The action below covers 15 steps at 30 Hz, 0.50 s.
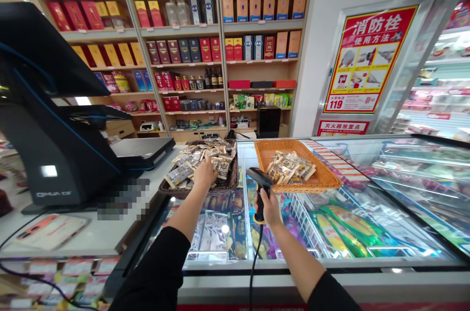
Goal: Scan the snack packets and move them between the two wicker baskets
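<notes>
Head view: two bare hands, black sleeves, working above a glass-topped freezer [323, 272]. Left hand [205, 174] reaches into the dark brown basket [231, 184], fingers down on the heaped small packets [179, 174]; cannot tell whether they grip one or just rest there. Right hand [270, 208] has its fingers wrapped around the handle of a black scanner [260, 179] with yellow trim, held upright, head on top; black cable [253, 272] drops from the handle toward the bottom edge. Scanner head sits between the two baskets, overlapping the near left corner of the orange-tan basket [323, 179] in view; contact unclear. That basket rests on the freezer top, to the right of the dark one, well apart from the left hand, with a smaller pile of similar packets inside, mostly toward its near left part. Frozen goods show through the glass below. Left side: pale surface [103, 232] carrying a black terminal [58, 169] and a flat scale platform [139, 148], the latter just beside the dark basket. Behind: shelves [176, 29] of boxed goods, plus a red-and-yellow sign [370, 56] on the right.
</notes>
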Motion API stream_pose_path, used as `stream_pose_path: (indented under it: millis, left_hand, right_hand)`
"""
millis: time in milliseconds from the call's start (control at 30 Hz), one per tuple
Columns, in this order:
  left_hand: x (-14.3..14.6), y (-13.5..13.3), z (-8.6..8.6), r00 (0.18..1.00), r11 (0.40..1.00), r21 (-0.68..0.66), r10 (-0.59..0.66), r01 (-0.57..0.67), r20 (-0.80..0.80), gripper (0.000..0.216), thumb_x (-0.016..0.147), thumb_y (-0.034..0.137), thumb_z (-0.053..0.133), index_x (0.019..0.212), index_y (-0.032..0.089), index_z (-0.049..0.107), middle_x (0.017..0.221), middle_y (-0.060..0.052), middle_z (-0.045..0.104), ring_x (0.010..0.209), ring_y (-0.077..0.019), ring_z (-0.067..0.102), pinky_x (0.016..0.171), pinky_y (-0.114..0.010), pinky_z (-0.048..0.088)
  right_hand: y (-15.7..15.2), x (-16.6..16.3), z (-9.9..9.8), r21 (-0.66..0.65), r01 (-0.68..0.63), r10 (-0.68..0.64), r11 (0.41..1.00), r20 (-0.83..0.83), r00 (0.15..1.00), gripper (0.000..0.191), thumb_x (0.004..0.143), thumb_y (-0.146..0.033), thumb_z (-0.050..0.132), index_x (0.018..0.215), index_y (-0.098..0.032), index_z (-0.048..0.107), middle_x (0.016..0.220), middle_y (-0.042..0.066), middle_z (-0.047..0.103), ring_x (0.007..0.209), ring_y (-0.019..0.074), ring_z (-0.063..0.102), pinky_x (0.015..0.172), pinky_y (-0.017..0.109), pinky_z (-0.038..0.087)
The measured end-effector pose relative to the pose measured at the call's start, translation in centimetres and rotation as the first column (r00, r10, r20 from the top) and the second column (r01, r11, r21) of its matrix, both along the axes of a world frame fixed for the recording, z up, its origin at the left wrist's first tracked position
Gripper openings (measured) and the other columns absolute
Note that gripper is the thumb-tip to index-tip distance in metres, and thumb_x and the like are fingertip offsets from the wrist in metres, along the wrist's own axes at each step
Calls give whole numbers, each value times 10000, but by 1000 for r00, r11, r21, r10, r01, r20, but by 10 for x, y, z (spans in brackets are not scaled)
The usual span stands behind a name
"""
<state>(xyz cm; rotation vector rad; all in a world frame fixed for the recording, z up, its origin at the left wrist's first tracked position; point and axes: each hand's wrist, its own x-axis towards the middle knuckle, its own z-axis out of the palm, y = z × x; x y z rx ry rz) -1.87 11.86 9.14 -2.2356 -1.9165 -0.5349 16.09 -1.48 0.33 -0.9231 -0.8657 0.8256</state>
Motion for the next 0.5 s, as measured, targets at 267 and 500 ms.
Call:
stream_pose_path:
  millis: [267, 500]
  left_hand:
    - [-20, 11, -7, 841, 973, 161, -226, 167, 492, 269, 779, 324, 475, 948, 184, 631, 818, -56, 652, 828, -216, 592, 719, -287, 433]
    - [-28, 19, -15, 269, 977, 87, -139, 197, 953, 351, 586, 406, 691, 823, 157, 619, 668, 2, 623, 660, -145, 586, 584, -225, 437]
  right_hand:
    - [-8, -1, 5, 83, 43, -62, 996, 239, 969, 313, 818, -500, 504, 776, -192, 467, 491, -52, 525, 330, 96, 447, 342, 213, 356]
    - [-14, -7, 11, 104, -52, 9, 993, 379, 925, 209, 804, -390, 555, 758, -188, 521, 441, -57, 500, 347, 113, 451, 382, 226, 354]
